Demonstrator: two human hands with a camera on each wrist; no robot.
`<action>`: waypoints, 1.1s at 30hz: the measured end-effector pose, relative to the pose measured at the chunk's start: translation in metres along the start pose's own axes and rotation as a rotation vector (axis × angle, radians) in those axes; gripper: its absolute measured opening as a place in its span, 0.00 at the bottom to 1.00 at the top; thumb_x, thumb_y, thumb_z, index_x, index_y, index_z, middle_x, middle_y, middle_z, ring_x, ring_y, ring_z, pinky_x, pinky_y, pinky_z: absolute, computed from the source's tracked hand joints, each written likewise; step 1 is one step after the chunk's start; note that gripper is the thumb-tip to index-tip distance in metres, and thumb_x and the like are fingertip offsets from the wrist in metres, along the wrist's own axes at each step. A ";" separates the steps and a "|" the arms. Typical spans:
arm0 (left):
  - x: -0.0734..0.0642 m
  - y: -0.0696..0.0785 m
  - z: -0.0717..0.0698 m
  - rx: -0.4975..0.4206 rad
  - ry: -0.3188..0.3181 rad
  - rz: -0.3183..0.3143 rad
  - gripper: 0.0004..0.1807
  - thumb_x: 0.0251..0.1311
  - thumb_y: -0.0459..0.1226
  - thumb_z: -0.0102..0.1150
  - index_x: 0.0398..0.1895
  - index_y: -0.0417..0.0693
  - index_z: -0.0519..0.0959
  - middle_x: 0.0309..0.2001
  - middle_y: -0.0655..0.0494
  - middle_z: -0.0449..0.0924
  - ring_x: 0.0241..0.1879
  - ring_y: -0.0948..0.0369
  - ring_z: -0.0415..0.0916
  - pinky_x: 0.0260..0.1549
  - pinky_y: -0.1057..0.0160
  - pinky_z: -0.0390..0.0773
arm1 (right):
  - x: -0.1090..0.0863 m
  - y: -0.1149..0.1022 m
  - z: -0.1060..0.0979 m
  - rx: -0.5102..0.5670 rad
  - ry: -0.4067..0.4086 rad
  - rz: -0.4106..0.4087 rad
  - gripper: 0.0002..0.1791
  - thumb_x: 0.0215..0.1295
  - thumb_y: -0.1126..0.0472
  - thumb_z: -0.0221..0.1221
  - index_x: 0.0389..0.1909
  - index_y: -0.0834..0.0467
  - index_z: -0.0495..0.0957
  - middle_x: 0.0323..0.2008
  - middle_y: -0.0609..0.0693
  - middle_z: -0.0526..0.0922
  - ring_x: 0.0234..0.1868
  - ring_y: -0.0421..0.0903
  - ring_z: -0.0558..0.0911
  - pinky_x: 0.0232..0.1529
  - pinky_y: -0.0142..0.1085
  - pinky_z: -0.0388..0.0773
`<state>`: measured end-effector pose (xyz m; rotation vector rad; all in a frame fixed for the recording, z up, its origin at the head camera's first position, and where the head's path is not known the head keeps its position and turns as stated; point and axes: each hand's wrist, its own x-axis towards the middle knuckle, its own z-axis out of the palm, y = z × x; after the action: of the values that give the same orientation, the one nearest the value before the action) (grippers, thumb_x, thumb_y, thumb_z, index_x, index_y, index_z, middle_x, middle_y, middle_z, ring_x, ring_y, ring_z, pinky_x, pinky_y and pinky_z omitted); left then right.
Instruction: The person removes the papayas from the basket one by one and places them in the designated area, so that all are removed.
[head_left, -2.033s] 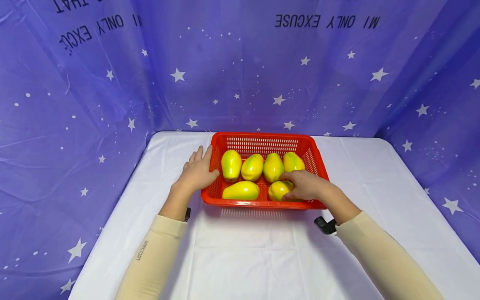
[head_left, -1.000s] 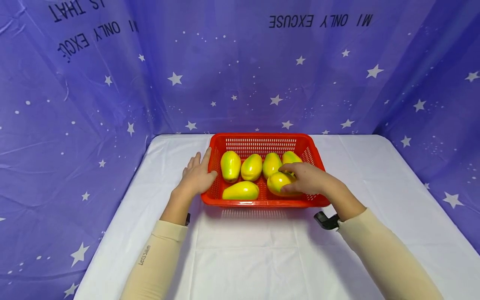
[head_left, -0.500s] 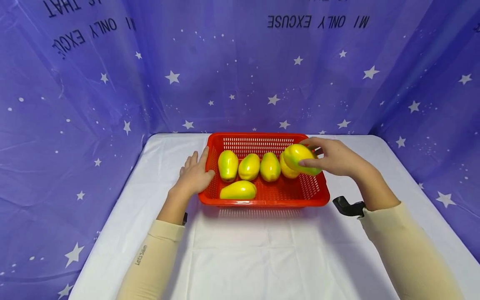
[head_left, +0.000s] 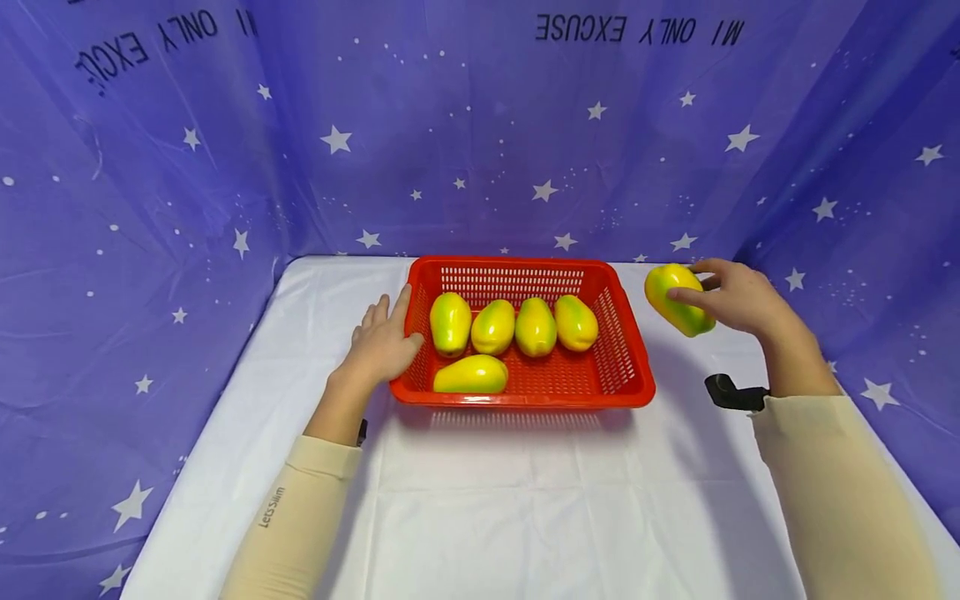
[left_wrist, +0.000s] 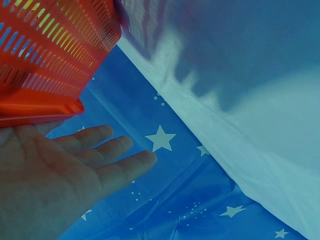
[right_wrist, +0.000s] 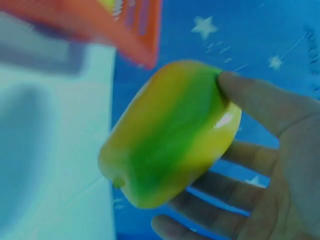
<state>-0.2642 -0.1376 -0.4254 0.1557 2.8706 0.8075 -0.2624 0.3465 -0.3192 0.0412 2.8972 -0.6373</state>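
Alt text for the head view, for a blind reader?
A person's right hand holds a yellow-green fruit right of a red basket containing five more fruits; the left hand touches its left rim. A starry purple curtain hangs behind the white-covered table.

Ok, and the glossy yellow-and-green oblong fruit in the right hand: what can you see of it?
The glossy yellow-and-green oblong fruit has a broad green band along its yellow side and a small nub at one end. It looks smooth, perhaps plastic, though its material isn't certain; no damage shows. The bare right hand holds it between thumb and fingers, tilted, in the air above the white cloth-covered table, right of the red rectangular plastic basket and apart from it.
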 end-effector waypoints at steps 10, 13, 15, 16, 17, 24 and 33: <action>0.002 -0.001 0.005 -0.012 -0.003 -0.001 0.46 0.71 0.46 0.46 0.86 0.61 0.35 0.83 0.33 0.34 0.81 0.32 0.32 0.74 0.26 0.39 | 0.018 0.037 0.036 -0.041 0.019 0.197 0.47 0.70 0.33 0.54 0.64 0.75 0.68 0.51 0.74 0.77 0.40 0.63 0.81 0.32 0.44 0.84; 0.002 0.000 0.008 -0.013 -0.005 -0.004 0.46 0.71 0.46 0.46 0.86 0.61 0.35 0.83 0.33 0.34 0.81 0.32 0.33 0.74 0.26 0.40 | 0.021 0.040 0.045 -0.043 0.024 0.248 0.44 0.71 0.35 0.54 0.60 0.76 0.70 0.47 0.72 0.78 0.39 0.62 0.80 0.31 0.44 0.82; 0.003 0.001 0.008 -0.012 -0.006 -0.006 0.46 0.71 0.46 0.46 0.86 0.61 0.35 0.83 0.34 0.35 0.81 0.33 0.33 0.75 0.26 0.40 | 0.023 0.042 0.049 -0.050 0.019 0.277 0.43 0.71 0.36 0.54 0.59 0.76 0.71 0.46 0.71 0.78 0.41 0.63 0.78 0.35 0.46 0.81; 0.003 0.001 0.009 -0.009 -0.008 -0.006 0.46 0.71 0.46 0.46 0.86 0.62 0.35 0.83 0.34 0.35 0.81 0.33 0.33 0.75 0.27 0.41 | 0.025 0.043 0.052 -0.050 0.016 0.294 0.43 0.71 0.36 0.54 0.59 0.76 0.70 0.46 0.71 0.78 0.43 0.63 0.77 0.37 0.48 0.81; 0.003 0.001 0.009 -0.009 -0.010 -0.007 0.46 0.71 0.47 0.46 0.86 0.62 0.34 0.83 0.34 0.34 0.81 0.33 0.33 0.75 0.27 0.41 | 0.027 0.043 0.054 -0.050 0.015 0.305 0.43 0.71 0.36 0.53 0.59 0.76 0.70 0.47 0.71 0.77 0.44 0.64 0.77 0.40 0.50 0.80; 0.001 -0.001 0.001 -0.015 0.009 -0.019 0.46 0.71 0.47 0.47 0.86 0.61 0.35 0.83 0.34 0.36 0.82 0.33 0.34 0.75 0.27 0.40 | 0.041 0.044 0.073 -0.039 0.027 0.313 0.44 0.71 0.35 0.52 0.60 0.76 0.69 0.49 0.70 0.76 0.46 0.64 0.76 0.43 0.52 0.80; 0.001 -0.002 -0.001 -0.010 -0.002 -0.022 0.46 0.72 0.46 0.46 0.86 0.61 0.33 0.83 0.34 0.36 0.82 0.33 0.33 0.75 0.28 0.39 | 0.045 0.043 0.076 -0.037 0.006 0.342 0.45 0.71 0.34 0.51 0.63 0.75 0.67 0.50 0.70 0.75 0.48 0.64 0.74 0.45 0.54 0.80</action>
<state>-0.2655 -0.1399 -0.4256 0.1227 2.8611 0.8165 -0.2917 0.3533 -0.4130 0.5203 2.8063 -0.5206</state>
